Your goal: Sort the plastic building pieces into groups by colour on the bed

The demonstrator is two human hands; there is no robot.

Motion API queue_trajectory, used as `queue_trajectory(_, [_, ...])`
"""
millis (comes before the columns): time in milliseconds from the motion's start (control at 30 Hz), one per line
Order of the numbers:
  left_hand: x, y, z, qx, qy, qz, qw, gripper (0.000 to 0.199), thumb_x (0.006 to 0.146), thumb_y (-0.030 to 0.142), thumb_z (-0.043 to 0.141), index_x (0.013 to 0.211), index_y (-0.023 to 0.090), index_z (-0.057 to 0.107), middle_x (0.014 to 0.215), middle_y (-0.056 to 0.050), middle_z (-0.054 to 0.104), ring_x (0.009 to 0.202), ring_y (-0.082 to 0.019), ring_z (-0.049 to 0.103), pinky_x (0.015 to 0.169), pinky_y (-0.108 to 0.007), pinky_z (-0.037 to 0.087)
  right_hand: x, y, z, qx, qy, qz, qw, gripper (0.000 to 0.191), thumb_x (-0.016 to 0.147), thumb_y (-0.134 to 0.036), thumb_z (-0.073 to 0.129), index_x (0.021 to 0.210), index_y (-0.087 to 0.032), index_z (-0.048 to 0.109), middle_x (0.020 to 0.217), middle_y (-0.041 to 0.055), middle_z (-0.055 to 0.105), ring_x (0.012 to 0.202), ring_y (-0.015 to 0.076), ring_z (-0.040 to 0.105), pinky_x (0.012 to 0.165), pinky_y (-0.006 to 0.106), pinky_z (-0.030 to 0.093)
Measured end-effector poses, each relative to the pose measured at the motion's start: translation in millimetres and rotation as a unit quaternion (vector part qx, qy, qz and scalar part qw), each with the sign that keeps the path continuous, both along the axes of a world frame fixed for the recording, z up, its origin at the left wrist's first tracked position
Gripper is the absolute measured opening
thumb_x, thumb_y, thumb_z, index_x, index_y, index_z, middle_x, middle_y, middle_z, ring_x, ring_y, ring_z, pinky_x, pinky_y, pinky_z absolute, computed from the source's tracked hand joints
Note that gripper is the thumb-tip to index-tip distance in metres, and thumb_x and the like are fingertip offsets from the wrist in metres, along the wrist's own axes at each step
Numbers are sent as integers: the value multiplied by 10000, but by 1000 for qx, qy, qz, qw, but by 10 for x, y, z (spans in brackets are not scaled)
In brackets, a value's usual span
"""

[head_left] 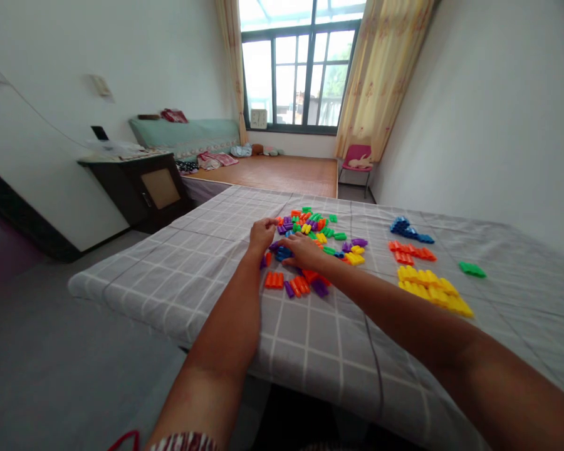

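Note:
A mixed pile of plastic connector blocks [314,222] in orange, green, purple, yellow and blue lies on the grey checked cloth. At its left edge my left hand [262,235] rests with loosely bent fingers, the tips beside an orange block [279,221]. I see nothing held in it. My right hand [304,252] reaches over the near side of the pile, its thumb and fingers around a blue block [282,254]. Close to my wrists lie joined orange blocks [274,280] and a purple block [289,289]. My hand and forearm hide part of the pile.
To the right lie separate groups: blue blocks [407,230], orange blocks [411,252], yellow blocks [433,290] and a green block [472,269]. The checked cloth [319,338] covers the surface to its front edge. Beyond stand a bed [286,175], a cabinet [141,188] and a pink chair [357,156].

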State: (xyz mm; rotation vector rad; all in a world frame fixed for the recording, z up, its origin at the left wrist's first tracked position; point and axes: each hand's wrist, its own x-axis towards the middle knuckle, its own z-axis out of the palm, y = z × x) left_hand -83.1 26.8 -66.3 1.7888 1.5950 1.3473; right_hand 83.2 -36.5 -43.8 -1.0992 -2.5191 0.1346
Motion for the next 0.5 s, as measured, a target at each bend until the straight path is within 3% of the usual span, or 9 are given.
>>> queue_trajectory(133, [-44, 18, -38, -2, -6, 9, 1000, 300, 740, 103, 522, 953, 116, 732, 901, -82, 745, 799, -163, 672, 747, -249, 512, 26, 19, 35, -30, 106, -16, 994, 301, 674, -119, 702, 966, -154, 639, 883, 51, 629, 800, 166, 583, 727, 296, 474])
queue_trajectory(233, [-35, 38, -59, -5, -1, 7, 1000, 304, 735, 128, 519, 948, 129, 735, 892, -70, 745, 786, -162, 671, 734, -245, 509, 310, 118, 115, -89, 233, -21, 968, 209, 699, -165, 670, 902, -162, 622, 789, 3, 626, 722, 135, 586, 685, 279, 484])
queue_trajectory(367, [-8, 32, -56, -19, 27, 4, 999, 313, 735, 184, 520, 955, 136, 737, 846, -58, 743, 715, -155, 653, 694, -243, 495, 1029, 180, 202, -172, 359, -43, 916, 306, 661, -285, 745, 910, -154, 626, 793, 14, 668, 739, 150, 627, 689, 302, 517])
queue_trajectory(500, [-13, 19, -33, -22, 63, -6, 998, 343, 732, 239, 517, 976, 137, 735, 871, -63, 744, 690, -154, 640, 672, -243, 486, 2069, 172, 258, -172, 449, -154, 863, 424, 618, -337, 813, 963, -162, 639, 850, 48, 703, 790, 169, 657, 694, 305, 546])
